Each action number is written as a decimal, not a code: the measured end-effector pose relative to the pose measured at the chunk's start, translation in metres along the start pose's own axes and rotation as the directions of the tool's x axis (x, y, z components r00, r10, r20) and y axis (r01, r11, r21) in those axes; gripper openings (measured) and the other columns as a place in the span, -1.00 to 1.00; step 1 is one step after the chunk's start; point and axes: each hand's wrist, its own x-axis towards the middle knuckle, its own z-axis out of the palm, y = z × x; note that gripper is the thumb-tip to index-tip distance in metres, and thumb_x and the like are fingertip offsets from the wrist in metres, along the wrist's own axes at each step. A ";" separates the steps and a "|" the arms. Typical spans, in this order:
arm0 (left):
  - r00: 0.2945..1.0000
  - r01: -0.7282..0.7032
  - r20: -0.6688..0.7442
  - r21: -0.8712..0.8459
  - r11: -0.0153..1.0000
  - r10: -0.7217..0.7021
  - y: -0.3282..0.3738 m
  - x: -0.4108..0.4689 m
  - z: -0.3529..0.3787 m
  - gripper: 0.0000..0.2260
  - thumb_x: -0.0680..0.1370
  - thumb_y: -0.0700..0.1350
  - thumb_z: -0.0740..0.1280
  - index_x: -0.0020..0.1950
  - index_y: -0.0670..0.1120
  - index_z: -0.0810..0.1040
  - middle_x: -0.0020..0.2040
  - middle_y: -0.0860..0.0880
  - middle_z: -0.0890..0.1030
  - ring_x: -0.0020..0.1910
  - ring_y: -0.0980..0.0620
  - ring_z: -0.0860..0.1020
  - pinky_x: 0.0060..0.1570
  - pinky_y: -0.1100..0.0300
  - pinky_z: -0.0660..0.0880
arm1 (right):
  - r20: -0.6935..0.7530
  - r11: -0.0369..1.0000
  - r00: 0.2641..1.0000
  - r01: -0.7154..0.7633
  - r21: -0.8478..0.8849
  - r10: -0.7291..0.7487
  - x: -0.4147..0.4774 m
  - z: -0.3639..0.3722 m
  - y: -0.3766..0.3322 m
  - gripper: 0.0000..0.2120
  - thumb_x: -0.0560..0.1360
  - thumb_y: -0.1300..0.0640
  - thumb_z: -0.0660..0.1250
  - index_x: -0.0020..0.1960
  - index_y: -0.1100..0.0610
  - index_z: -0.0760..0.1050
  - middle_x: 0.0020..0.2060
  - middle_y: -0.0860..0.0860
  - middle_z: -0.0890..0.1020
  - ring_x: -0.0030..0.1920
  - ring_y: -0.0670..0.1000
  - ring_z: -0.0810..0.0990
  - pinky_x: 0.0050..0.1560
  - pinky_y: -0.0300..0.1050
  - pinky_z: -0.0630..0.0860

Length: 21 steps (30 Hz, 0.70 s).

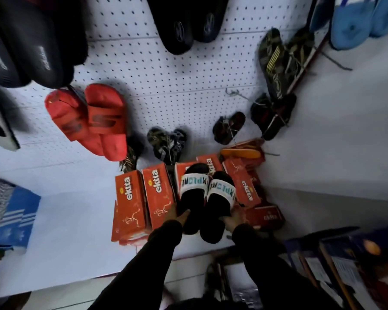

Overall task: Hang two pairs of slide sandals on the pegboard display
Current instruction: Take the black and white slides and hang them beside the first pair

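Observation:
I hold a pair of black slide sandals with white lettered straps low in front of the white pegboard [166, 81]. My left hand [177, 217] grips the heel end of the left sandal [192, 198]. My right hand [232, 218] grips the heel end of the right sandal [218, 211]. The two sandals sit side by side, toes pointing toward the board, above the orange boxes. A red pair of slides [92, 121] hangs on the pegboard up and to the left. An empty metal hook [233, 93] sticks out of the board to the upper right.
Orange "ekta" shoe boxes [130, 202] stand in a row on the shelf under the sandals. Black slides [184, 25], dark striped flip-flops [276, 63] and blue sandals [358, 21] hang on the board. A blue striped box [11, 218] lies left; more boxes [345, 265] at lower right.

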 end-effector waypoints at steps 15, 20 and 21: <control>0.993 0.072 0.113 -0.294 0.953 -0.040 -0.004 -0.023 0.000 -0.57 0.56 -0.10 0.35 0.40 -0.22 0.44 0.32 -0.25 0.55 0.23 -0.18 0.55 -0.07 0.18 0.57 | 0.088 0.924 0.996 -0.040 0.381 0.006 -0.015 -0.017 0.010 -0.47 0.51 0.48 0.22 0.39 0.09 0.41 0.07 0.10 0.59 0.02 0.19 0.57 0.09 0.14 0.49; 0.994 -0.094 0.004 -0.479 0.873 0.109 0.027 -0.039 -0.024 -0.63 0.54 -0.10 0.37 0.32 -0.17 0.49 0.22 -0.15 0.61 -0.01 -0.04 0.62 0.00 0.02 0.63 | -0.009 0.850 0.976 0.193 0.490 -0.216 -0.033 -0.020 -0.031 -0.40 0.46 0.54 0.24 0.41 0.11 0.42 0.23 0.13 0.56 0.25 0.23 0.54 0.24 0.24 0.51; 0.990 -0.123 -0.003 -0.519 0.846 0.142 0.035 -0.043 -0.031 -0.67 0.54 -0.10 0.38 0.29 -0.13 0.50 0.16 -0.10 0.61 -0.10 0.03 0.62 -0.14 0.07 0.66 | -0.010 0.829 0.967 0.225 0.512 -0.256 -0.036 -0.022 -0.042 -0.39 0.46 0.55 0.23 0.43 0.14 0.40 0.20 0.13 0.56 0.24 0.21 0.54 0.24 0.26 0.49</control>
